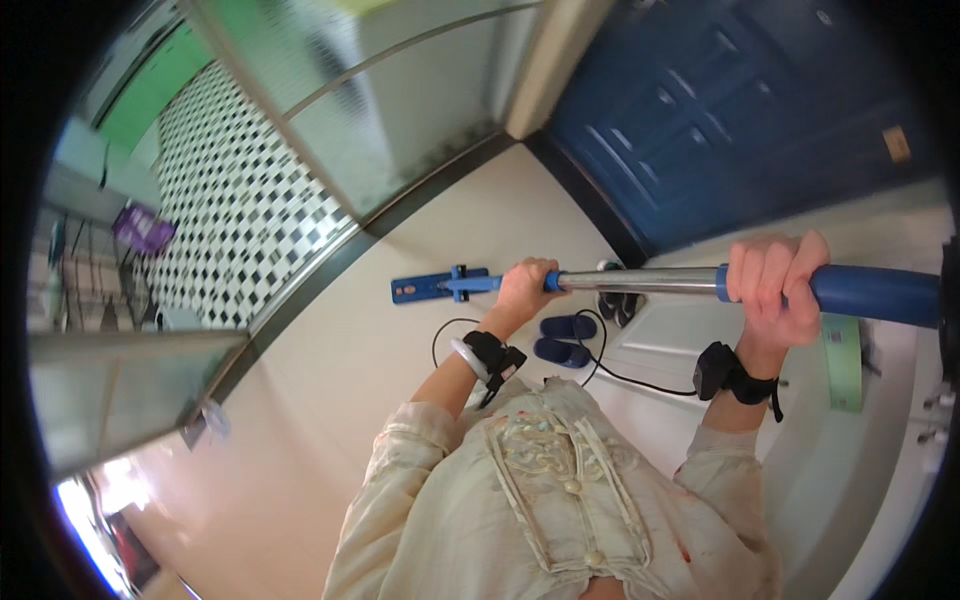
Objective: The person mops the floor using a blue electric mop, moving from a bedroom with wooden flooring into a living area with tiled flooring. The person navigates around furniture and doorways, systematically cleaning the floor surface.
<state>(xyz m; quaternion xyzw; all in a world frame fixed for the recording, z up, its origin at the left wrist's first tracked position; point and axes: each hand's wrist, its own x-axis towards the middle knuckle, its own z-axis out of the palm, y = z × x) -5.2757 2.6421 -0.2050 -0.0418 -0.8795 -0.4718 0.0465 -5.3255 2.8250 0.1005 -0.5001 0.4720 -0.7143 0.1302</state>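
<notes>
A flat mop with a metal pole [641, 280] lies across the view, its blue grip end at the right. My left hand [527, 289] is closed around the blue lower part of the pole. Farther right, my right hand [780, 287] grips the blue upper handle. The blue mop head [420, 289], a flat plate with a slot near one end, is left of my left hand, over the pale floor. Its underside and any pad are hidden. Both wrists wear black straps with small devices, and a dark cable hangs between them.
Dark blue slippers [568, 327] and dark shoes [620, 306] stand on the floor near a white cabinet [667, 330]. A blue panelled door [675, 127] is at the upper right. Glass partitions [427, 112] border a checkered tiled floor [225, 180], with a purple bag [145, 228] at the left.
</notes>
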